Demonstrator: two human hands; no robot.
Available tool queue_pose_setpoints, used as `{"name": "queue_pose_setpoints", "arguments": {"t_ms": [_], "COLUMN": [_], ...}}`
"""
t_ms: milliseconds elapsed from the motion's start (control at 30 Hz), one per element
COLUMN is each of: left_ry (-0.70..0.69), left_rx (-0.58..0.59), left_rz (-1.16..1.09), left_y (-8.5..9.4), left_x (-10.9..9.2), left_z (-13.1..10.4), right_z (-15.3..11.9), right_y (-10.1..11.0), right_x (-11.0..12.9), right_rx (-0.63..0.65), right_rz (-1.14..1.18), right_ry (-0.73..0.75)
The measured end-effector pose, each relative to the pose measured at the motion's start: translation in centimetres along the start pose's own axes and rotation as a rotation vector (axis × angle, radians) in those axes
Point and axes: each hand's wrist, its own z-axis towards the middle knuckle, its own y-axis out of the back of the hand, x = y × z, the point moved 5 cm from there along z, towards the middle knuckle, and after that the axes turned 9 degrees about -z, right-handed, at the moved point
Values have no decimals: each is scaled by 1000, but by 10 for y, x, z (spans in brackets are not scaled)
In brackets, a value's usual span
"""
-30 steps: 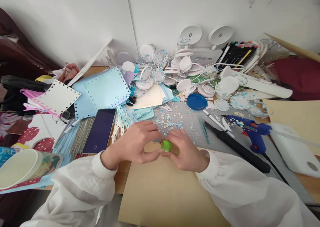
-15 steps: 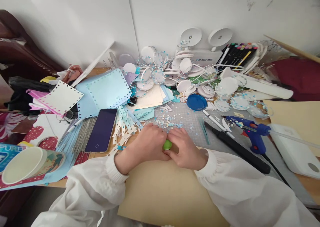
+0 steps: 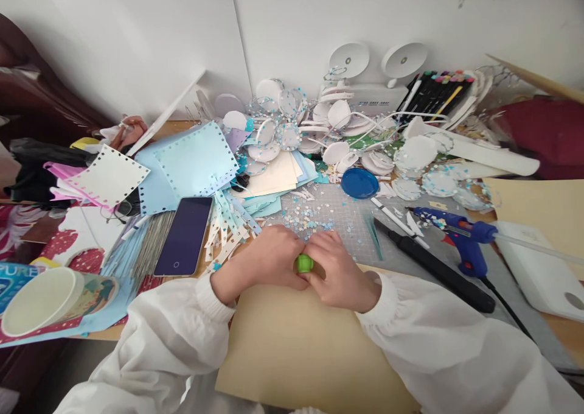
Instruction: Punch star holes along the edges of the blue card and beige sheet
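Note:
My left hand and my right hand meet at the far edge of a tan sheet of card. Between them is a small bright green paper punch, mostly hidden by the fingers. The right thumb and fingers curl around its side, while the left fingers close on it from the other side. Just beyond the hands, tiny blue, white and cream punched paper pieces lie scattered on a grey cutting mat.
Left are a phone, a paper cup, wire stems and light blue sheets with punched edges. White discs crowd the back. To the right lie a blue lid, a black cutter and a blue glue gun.
Both hands stay together at the card's edge. The green punch shows slightly more of its top between the fingers. The whole view has shifted a little.

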Motion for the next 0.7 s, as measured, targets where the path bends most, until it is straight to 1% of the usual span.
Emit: {"name": "queue_pose_setpoints", "arguments": {"t_ms": [67, 267, 400, 467, 567, 633, 700], "left_ry": [8, 54, 87, 56, -27, -79, -123], "left_rx": [-7, -96, -129, -155, -221, -260, -287], "left_rz": [-1, 73, 135, 153, 181, 199, 205], "left_y": [0, 2, 4, 3, 2, 0, -1], "left_x": [0, -2, -1, 1, 6, 10, 12], "left_z": [0, -6, -13, -18, -24, -27, -28], "right_z": [1, 4, 5, 5, 6, 6, 8], "right_y": [-1, -1, 0, 1, 4, 7, 10], "right_x": [-2, -7, -8, -8, -9, -12, -17], "right_rx": [14, 104, 107, 90, 78, 70, 28], "right_rz": [17, 48, 28, 30, 78, 148, 227], "right_ry": [-6, -33, -32, -31, -56, -94, -164]}}
